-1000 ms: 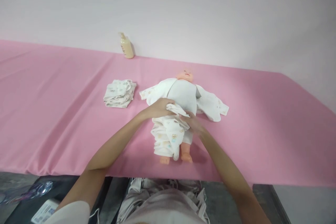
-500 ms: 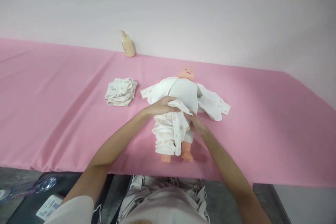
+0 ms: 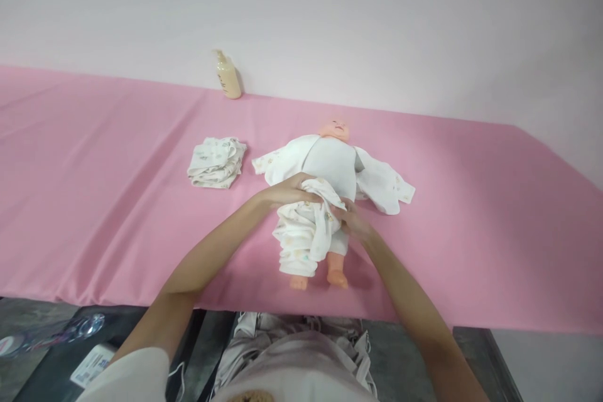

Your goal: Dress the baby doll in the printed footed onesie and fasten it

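Observation:
A baby doll [image 3: 337, 279] lies on its back on the pink cloth, feet toward me, in a white long-sleeved top [image 3: 332, 160]. White printed baby trousers [image 3: 296, 242] are bunched over one leg, on the left; the other lower leg and foot are bare. My left hand [image 3: 294, 190] is closed on the upper edge of the trousers at the doll's waist. On the other side, my right hand [image 3: 351, 218] grips the gathered trouser fabric, its fingertips partly hidden by the folds.
A folded stack of white printed cloth [image 3: 217, 163] lies left of the doll. A pump bottle [image 3: 228, 77] stands by the wall. The pink-covered table [image 3: 141, 251] ends just before my body. Below it on the left are a plastic bottle [image 3: 56, 333] and a white box [image 3: 92, 365].
The loose trouser leg hanging between the doll's legs has been drawn up and gathered toward my hands. Both hands keep nearly the same place.

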`<state>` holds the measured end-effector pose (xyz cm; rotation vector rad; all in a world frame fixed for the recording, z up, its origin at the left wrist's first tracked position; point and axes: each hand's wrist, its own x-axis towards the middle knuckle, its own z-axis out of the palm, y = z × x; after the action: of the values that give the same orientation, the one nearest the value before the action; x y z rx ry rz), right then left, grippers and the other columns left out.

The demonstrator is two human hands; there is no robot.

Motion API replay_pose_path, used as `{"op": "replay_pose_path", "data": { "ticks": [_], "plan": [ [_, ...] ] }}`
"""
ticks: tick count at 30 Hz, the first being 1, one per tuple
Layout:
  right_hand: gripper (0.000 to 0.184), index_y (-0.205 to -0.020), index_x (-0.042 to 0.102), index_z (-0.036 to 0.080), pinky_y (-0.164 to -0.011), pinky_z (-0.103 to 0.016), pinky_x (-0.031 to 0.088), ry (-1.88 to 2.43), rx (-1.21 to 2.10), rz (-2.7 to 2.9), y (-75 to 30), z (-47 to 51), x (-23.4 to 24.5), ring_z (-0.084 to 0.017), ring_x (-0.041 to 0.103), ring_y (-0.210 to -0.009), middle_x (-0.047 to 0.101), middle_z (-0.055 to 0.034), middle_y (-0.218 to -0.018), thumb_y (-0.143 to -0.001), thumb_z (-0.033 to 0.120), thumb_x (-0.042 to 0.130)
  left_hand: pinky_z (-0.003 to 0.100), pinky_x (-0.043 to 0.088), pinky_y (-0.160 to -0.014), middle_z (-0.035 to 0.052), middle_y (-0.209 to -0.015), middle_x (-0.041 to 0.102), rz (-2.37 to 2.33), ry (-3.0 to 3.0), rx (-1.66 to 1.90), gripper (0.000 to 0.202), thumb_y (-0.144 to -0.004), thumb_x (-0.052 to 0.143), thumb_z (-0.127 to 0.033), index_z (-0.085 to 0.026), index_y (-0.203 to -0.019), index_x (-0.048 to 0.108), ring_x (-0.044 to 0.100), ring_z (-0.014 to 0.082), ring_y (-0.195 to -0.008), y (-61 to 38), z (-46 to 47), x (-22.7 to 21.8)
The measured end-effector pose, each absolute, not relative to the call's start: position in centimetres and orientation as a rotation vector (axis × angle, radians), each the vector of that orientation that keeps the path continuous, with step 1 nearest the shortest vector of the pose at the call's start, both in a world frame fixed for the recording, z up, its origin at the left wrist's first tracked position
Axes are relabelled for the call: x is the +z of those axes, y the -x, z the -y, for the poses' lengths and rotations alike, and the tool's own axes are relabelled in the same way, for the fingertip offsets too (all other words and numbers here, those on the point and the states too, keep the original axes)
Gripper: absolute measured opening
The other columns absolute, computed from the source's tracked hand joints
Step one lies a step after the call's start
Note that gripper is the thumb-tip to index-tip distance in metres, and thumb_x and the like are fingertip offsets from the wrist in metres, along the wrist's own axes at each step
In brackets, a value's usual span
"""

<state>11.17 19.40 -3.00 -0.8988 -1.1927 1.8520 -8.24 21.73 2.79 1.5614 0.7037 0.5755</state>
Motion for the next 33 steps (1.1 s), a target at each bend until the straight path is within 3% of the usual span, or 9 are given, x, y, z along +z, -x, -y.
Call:
{"op": "replay_pose_path", "data": {
  "ticks": [5,9,13,17,20,24,29,33],
  "plan": [
    [0.029,-0.087,0.065,0.020,-0.073,-0.031,0.047,0.858,1.906,1.105,-11.4,-19.3,-2.3,-0.020,0.061,-0.082,0.067,-0.0017,-0.082,-0.061,0.033,0.072,0.029,0.047,-0.087,0.0094,-0.113,0.065,-0.632,-1.451,0.498,0.040,-0.078,0.064,-0.034,-0.016,-0.114,0.061,0.061,0.0202,-0.103,7.8,-21.5,2.7],
    [0.024,-0.083,0.065,0.019,-0.077,-0.035,0.047,0.825,1.885,1.015,-11.2,-19.5,-2.4,-0.024,0.060,-0.093,0.068,-0.0043,-0.085,-0.064,0.034,0.066,0.027,0.049,-0.081,0.0068,-0.109,0.067,-0.703,-1.571,0.321,0.042,-0.074,0.069,-0.035,-0.019,-0.112,0.063,0.063,0.0208,-0.099,8.0,-21.5,3.2],
    [0.032,-0.087,0.065,0.020,-0.072,-0.031,0.047,0.848,1.851,1.085,-11.2,-19.3,-2.7,-0.020,0.061,-0.081,0.067,-0.0019,-0.082,-0.063,0.041,0.071,0.028,0.049,-0.082,0.0068,-0.104,0.069,-0.701,-1.471,0.571,0.039,-0.071,0.071,-0.027,-0.015,-0.107,0.064,0.064,0.0201,-0.094,8.1,-21.8,2.6],
    [0.039,-0.096,0.064,0.020,-0.075,-0.029,0.048,0.824,1.934,1.333,-11.4,-19.0,-2.4,-0.018,0.061,-0.084,0.068,-0.0025,-0.091,-0.061,0.033,0.077,0.031,0.051,-0.075,0.0102,-0.095,0.070,-0.649,-1.173,0.711,0.041,-0.068,0.072,-0.023,-0.011,-0.107,0.063,0.067,0.0211,-0.081,8.2,-22.0,1.5],
    [0.036,-0.091,0.064,0.021,-0.074,-0.030,0.048,0.827,1.904,1.157,-11.5,-19.2,-2.7,-0.019,0.062,-0.085,0.069,-0.0022,-0.090,-0.061,0.035,0.075,0.033,0.050,-0.082,0.0116,-0.103,0.069,-0.647,-1.173,0.548,0.048,-0.069,0.072,-0.026,-0.013,-0.113,0.061,0.066,0.0232,-0.091,8.3,-21.8,1.8],
    [0.032,-0.091,0.063,0.020,-0.071,-0.031,0.049,0.770,1.884,1.000,-11.5,-19.5,-3.2,-0.019,0.062,-0.082,0.068,-0.0028,-0.089,-0.064,0.035,0.072,0.032,0.046,-0.090,0.0063,-0.116,0.064,-0.640,-1.481,0.338,0.055,-0.066,0.075,-0.026,-0.020,-0.117,0.059,0.058,0.0229,-0.109,8.2,-21.4,3.0],
    [0.027,-0.091,0.064,0.020,-0.067,-0.027,0.047,0.840,1.884,1.180,-12.0,-19.1,-1.9,-0.016,0.060,-0.075,0.067,-0.0018,-0.082,-0.067,0.030,0.072,0.032,0.048,-0.086,0.0077,-0.106,0.067,-0.712,-1.503,0.560,0.041,-0.075,0.067,-0.035,-0.015,-0.110,0.062,0.061,0.0222,-0.100,7.4,-21.0,3.0],
    [0.023,-0.081,0.064,0.021,-0.065,-0.030,0.047,0.857,1.925,1.301,-12.3,-19.0,-1.3,-0.016,0.057,-0.067,0.063,0.0001,-0.069,-0.061,0.028,0.075,0.032,0.045,-0.092,0.0081,-0.116,0.063,-0.666,-1.514,0.628,0.039,-0.080,0.061,-0.035,-0.015,-0.114,0.059,0.058,0.0216,-0.108,6.8,-20.6,2.7]
  ]
}}
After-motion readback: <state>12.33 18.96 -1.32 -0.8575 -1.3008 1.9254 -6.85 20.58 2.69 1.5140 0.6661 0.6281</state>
